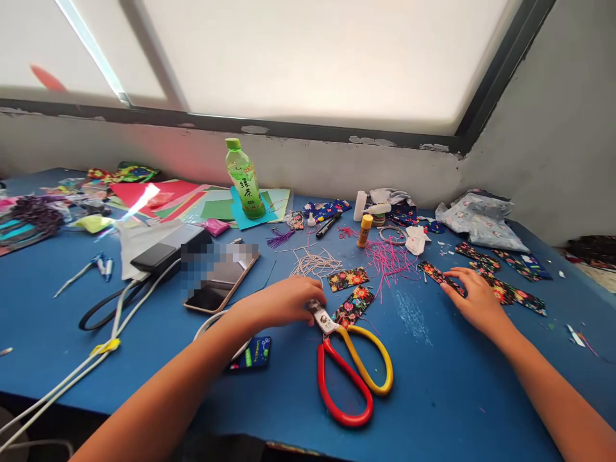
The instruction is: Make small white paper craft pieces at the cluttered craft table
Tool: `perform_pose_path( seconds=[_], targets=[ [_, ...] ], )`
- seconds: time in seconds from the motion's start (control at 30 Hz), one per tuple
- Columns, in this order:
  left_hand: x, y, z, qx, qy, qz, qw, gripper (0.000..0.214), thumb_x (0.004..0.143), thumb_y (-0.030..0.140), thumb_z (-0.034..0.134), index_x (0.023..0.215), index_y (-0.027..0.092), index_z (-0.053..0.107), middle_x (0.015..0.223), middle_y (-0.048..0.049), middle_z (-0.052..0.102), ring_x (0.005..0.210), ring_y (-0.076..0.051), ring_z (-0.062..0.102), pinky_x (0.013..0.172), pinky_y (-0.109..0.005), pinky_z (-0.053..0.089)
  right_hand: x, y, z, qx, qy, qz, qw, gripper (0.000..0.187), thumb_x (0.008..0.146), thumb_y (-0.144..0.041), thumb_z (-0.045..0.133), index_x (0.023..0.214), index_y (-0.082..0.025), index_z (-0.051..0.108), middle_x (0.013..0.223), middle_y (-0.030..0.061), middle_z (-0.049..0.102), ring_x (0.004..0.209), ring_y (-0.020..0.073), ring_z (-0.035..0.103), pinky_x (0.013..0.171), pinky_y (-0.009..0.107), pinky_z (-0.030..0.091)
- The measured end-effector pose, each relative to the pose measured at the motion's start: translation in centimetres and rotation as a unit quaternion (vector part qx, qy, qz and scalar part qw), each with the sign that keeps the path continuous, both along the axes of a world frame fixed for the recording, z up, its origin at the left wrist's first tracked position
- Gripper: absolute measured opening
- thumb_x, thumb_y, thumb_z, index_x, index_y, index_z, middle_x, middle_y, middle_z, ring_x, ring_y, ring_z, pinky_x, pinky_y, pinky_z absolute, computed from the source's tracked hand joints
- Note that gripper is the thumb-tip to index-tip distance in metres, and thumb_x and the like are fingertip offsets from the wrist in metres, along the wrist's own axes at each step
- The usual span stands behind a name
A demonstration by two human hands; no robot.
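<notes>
So the left hand (283,300) sits knuckles-up on the blue table (433,391) with its fingers curled close together over the blade end of the red-and-yellow scissors (325,321). I honestly can't tell if it's gripping the blades or just resting on them. The right hand (474,296) lies flat, fingers stretched out and slightly apart, fingertips pressing a floral fabric strip (436,273), with two more floral pieces (353,305) just beside the scissors and pink threads (389,256) behind them.
</notes>
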State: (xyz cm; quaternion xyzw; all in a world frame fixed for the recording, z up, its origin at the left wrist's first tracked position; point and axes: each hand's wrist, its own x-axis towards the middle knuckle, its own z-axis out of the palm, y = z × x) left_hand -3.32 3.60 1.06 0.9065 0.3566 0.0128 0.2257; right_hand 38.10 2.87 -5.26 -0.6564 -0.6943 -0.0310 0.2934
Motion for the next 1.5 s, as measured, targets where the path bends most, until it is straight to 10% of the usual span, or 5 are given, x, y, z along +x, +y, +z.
perform_pose_path(
  seconds=[0.7,0.9,1.07,1.3,1.5],
  targets=[
    [0.8,-4.0,1.1,-0.051,0.058,-0.077,0.994,0.018,0.064,0.032,0.076,0.078,0.025,0.07,0.079,0.002,0.069,0.072,-0.018,0.061,0.054,-0.026,0.035,-4.6,-2.0,1.4,0.018,-0.054,0.127,0.99,0.03,0.094,-0.038,0.044,0.111,-0.02,0.06,0.117,0.0149,0.061,0.113,0.0299,0.057,0.098,0.054,0.044],
    [1.3,-3.7,-0.2,-0.034,0.065,-0.076,0.994,0.017,0.066,0.035,0.075,0.079,0.025,0.071,0.081,0.0005,0.072,0.071,-0.019,0.063,0.054,-0.025,0.034,-13.3,-1.0,3.8,-0.084,-0.168,0.38,0.906,0.035,0.092,-0.013,0.048,0.124,-0.023,0.058,0.12,0.0045,0.067,0.112,0.0172,0.06,0.097,0.033,0.05],
    [2.8,-3.3,-1.2,-0.043,0.047,0.031,0.997,0.044,0.077,0.063,0.058,0.067,0.022,0.068,0.064,-0.0026,0.069,0.058,-0.019,0.06,0.048,-0.026,0.028,-16.9,2.4,4.5,-0.146,-0.249,0.449,0.846,0.033,0.087,-0.006,0.057,0.116,-0.019,0.062,0.114,0.0055,0.069,0.108,0.0201,0.062,0.093,0.038,0.051],
    [4.6,-4.5,-3.0,-0.006,0.028,0.118,0.993,0.022,0.08,0.028,0.053,0.065,0.02,0.067,0.065,-0.0056,0.069,0.062,-0.021,0.063,0.051,-0.026,0.032,-17.2,1.7,4.6,-0.152,-0.3,0.423,0.841,0.026,0.093,-0.028,0.058,0.115,-0.016,0.059,0.115,0.0074,0.062,0.103,0.0212,0.061,0.088,0.044,0.052],
    [4.3,-4.4,-2.3,0.004,0.014,0.119,0.993,0.016,0.072,0.017,0.053,0.063,0.017,0.067,0.07,-0.0069,0.071,0.07,-0.02,0.064,0.059,-0.026,0.036,-15.3,1.4,5.6,-0.141,-0.258,0.32,0.901,0.023,0.093,-0.031,0.057,0.11,-0.016,0.061,0.112,0.007,0.062,0.098,0.0193,0.062,0.085,0.041,0.053]
  ],
)
